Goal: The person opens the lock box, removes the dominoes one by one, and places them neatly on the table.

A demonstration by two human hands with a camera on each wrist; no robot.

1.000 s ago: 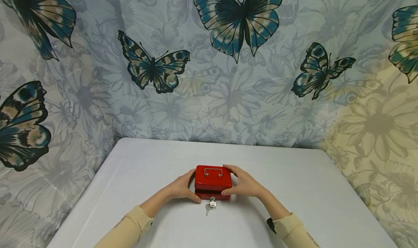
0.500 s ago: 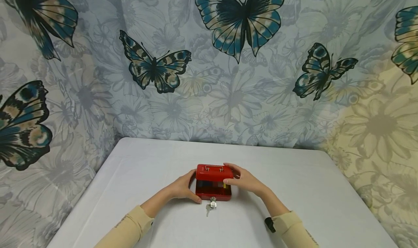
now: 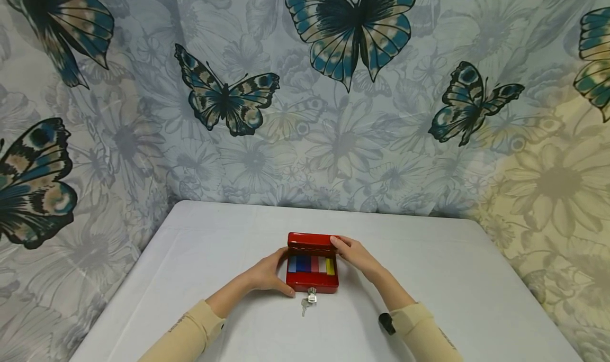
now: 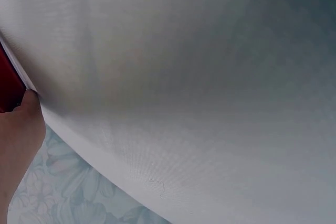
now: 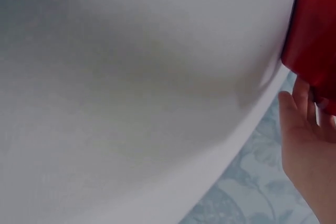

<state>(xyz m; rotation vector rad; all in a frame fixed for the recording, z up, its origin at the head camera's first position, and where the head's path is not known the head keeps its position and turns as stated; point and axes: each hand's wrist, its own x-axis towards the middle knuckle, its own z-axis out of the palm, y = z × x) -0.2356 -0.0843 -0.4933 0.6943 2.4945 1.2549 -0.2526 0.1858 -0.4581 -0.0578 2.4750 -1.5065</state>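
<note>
One left hand and one right hand are holding one red box with one lid. Five colour bands are showing inside. One padlock is sitting at the near side with at least one key. Two sleeves are crossing one table. Six bold butterflies are spreading across the left, far and right walls.

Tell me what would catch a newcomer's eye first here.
Probably the bright red box between the left hand and the right hand on the white table, its lid raised behind a row of coloured pieces. Next, the big butterflies on the backdrop beyond. Then the small silver padlock at the box's front, with a key beside it.
</note>
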